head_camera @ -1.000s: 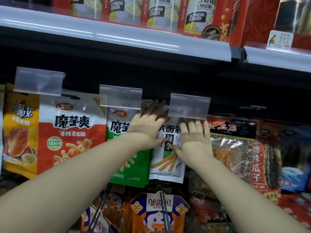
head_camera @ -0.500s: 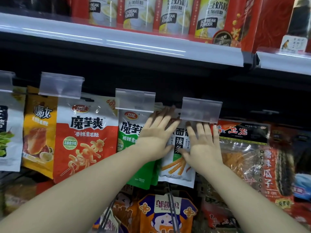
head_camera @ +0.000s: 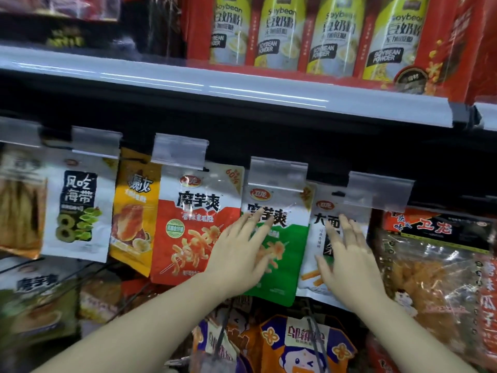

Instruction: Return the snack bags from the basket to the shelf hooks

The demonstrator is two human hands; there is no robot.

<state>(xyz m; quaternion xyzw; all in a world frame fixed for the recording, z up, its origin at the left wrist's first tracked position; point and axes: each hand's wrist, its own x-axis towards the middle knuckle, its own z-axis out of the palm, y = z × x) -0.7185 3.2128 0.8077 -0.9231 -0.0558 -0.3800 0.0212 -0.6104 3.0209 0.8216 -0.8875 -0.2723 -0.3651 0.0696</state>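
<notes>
Your left hand (head_camera: pixel 239 254) lies spread on the green-and-white konjac bag (head_camera: pixel 277 238), your right hand (head_camera: pixel 347 254) spread on the white spicy-strip bag (head_camera: pixel 320 230) hanging upright beside it.

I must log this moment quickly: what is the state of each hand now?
Left hand: open, fingers straight, flat on the green snack bag.
Right hand: open, fingers spread, flat on the white snack bag.
</notes>
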